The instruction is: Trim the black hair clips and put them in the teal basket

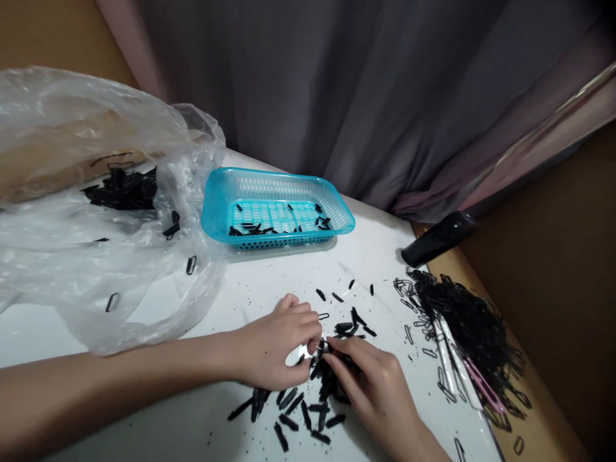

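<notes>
Over the white table (192,410), my left hand (282,340) and my right hand (375,378) nearly meet at the fingertips. The thumb and index finger of my right hand pinch a small dark piece (325,347). My left hand is curled beside it, a gap showing between thumb and fingers; a thin light bit lies at its fingertips, too small to name. Beneath and around both hands lie several short black pieces (289,421), partly hidden by my right hand. A wire clip (324,316) rests just beyond my fingertips.
A blue basket (279,239) with several black pieces stands farther back. Clear plastic bags (192,308) cover the left side, with black scraps (125,189) on them. At right are a black cylindrical object (437,239), a heap of black clips (466,321) and a pink tool (484,384).
</notes>
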{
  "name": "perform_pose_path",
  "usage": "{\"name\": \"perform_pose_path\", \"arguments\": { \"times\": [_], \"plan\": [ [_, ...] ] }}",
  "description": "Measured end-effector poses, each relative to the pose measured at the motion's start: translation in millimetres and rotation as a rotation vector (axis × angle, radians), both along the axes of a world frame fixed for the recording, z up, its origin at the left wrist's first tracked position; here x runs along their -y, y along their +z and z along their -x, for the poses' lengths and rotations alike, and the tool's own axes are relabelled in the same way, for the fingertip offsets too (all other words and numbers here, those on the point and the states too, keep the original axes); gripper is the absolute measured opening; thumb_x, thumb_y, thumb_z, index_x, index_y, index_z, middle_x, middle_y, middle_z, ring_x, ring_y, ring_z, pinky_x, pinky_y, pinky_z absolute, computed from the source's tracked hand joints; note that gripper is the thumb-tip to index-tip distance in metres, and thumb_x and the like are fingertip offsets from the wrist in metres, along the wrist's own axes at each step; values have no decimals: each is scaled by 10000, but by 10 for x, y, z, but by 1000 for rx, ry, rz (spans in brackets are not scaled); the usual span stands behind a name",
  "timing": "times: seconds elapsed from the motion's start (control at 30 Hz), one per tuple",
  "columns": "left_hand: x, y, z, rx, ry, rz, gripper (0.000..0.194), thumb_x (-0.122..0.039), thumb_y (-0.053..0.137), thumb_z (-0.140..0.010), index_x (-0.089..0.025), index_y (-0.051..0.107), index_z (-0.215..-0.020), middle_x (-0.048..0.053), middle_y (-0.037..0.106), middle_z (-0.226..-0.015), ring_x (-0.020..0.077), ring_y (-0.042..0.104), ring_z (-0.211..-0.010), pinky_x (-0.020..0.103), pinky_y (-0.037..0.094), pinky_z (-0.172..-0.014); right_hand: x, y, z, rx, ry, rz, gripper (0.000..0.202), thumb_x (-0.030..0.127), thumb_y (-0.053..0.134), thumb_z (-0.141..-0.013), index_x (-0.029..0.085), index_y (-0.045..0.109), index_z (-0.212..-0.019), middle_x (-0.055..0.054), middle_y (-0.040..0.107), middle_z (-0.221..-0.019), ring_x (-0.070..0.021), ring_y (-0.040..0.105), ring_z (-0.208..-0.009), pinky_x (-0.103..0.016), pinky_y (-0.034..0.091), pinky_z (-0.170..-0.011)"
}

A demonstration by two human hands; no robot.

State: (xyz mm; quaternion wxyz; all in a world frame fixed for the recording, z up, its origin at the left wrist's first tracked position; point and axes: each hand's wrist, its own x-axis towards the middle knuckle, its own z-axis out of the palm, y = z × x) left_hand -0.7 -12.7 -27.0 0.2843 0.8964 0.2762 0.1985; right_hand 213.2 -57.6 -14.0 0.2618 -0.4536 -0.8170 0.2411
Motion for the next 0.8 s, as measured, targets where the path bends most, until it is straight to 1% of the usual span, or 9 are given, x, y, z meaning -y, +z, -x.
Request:
{"name": "perform_pose_path", "arguments": {
  "times": [0.1, 0.23, 0.33, 0.4, 0.53, 0.6, 0.67, 0.73, 0.8],
  "plan": [
    [10, 8, -2, -4, 10, -20, 168, -113, 529, -712, -204, 458, -834, -7, 541, -799, 195, 501, -818, 362, 286, -823, 5, 2, -9, -3, 4, 4, 179, 225, 509, -974, 199, 651, -1081, -37, 710, -855, -152, 664, -666, -262, 501, -594],
    [38, 31, -11, -33, 116, -121, 188, -175, 547, -666, -201, 386, -759, 10, 496, -784, 204, 453, -758, 380, 276, -772, 13, 2, -17, -4, 6, 10, 190, 224, 512, -974, 201, 648, -1104, -46, 714, -880, -162, 675, -700, -268, 519, -626],
    [53, 29, -14, -83, 148, -166, 204, -207, 552, -656, -200, 351, -692, 16, 481, -742, 211, 441, -740, 389, 269, -753, 12, -2, -16, 1, 2, 0, 192, 225, 515, -973, 198, 652, -1104, -47, 719, -876, -170, 684, -707, -278, 534, -644],
    [56, 19, -12, -100, 135, -163, 192, -193, 552, -652, -196, 361, -678, 19, 492, -733, 209, 451, -743, 383, 275, -748, 11, -1, -13, 1, 0, -6, 192, 219, 515, -971, 197, 656, -1099, -47, 721, -872, -172, 686, -705, -277, 535, -639],
    [58, -9, -11, -66, 52, -197, 140, -141, 545, -667, -195, 421, -702, 13, 520, -713, 200, 479, -740, 368, 294, -739, 6, 23, -11, -16, -3, -22, 196, 219, 517, -969, 189, 664, -1095, -47, 717, -851, -163, 677, -683, -269, 525, -610],
    [54, -20, -14, -33, 44, -220, 120, -136, 543, -698, -196, 442, -721, 11, 534, -708, 195, 490, -729, 368, 307, -746, 0, 47, -16, -27, -9, -38, 199, 223, 520, -969, 181, 669, -1095, -44, 709, -821, -155, 663, -652, -266, 517, -587],
    [44, -24, -16, 8, 57, -215, 94, -137, 527, -765, -196, 457, -742, 10, 553, -713, 185, 499, -719, 366, 328, -761, -6, 77, -26, -37, -27, -54, 205, 230, 524, -970, 175, 673, -1099, -46, 708, -809, -152, 655, -639, -269, 517, -580],
    [27, -22, -13, 55, 71, -152, 107, -146, 489, -855, -196, 470, -764, 3, 570, -719, 169, 505, -703, 358, 359, -781, -12, 109, -40, -49, -48, -66, 208, 242, 526, -972, 173, 679, -1095, -55, 715, -822, -153, 654, -638, -272, 524, -579],
    [8, -17, -3, 102, 106, -32, 133, -177, 464, -924, -199, 490, -796, 5, 592, -745, 166, 522, -718, 342, 398, -775, -19, 138, -55, -59, -64, -71, 209, 249, 529, -973, 177, 681, -1096, -57, 719, -837, -143, 635, -605, -267, 517, -550]
  ]
}}
